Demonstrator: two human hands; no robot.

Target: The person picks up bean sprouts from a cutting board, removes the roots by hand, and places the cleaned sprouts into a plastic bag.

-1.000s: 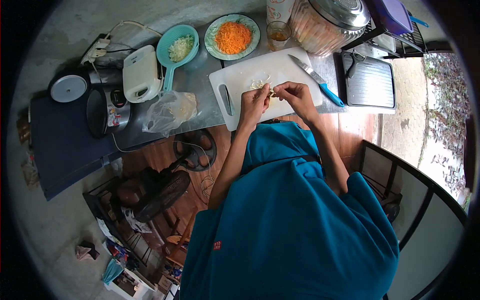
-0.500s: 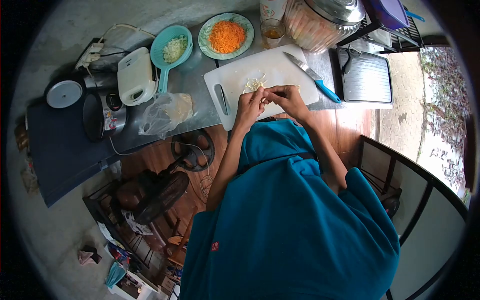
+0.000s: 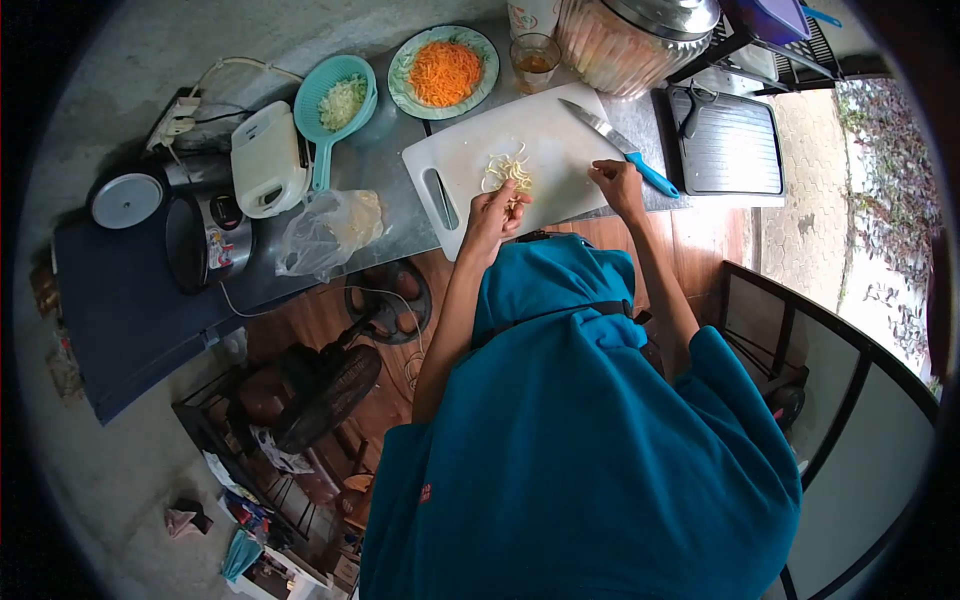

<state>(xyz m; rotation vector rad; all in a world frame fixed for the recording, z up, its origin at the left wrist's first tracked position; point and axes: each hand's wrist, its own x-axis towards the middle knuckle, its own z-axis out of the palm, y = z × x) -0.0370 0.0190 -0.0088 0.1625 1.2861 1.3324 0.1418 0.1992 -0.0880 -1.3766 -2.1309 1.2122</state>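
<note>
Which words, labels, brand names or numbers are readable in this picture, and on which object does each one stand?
None can be read.
Small red print on the blue shirt: too small to read.
Coloured print on the white cup: blurred and cut off.
Label on the cooker: too blurred to read.

Soft daylight is coming in from the right, where the paved ground (image 3: 810,200) is looking washed out and overexposed. The white cutting board (image 3: 540,140) is reflecting brightly without harsh glare. The fisheye lens is bending straight lines and darkening the corners into a black ring. Edges are blurring; shadows are staying faint.
</note>
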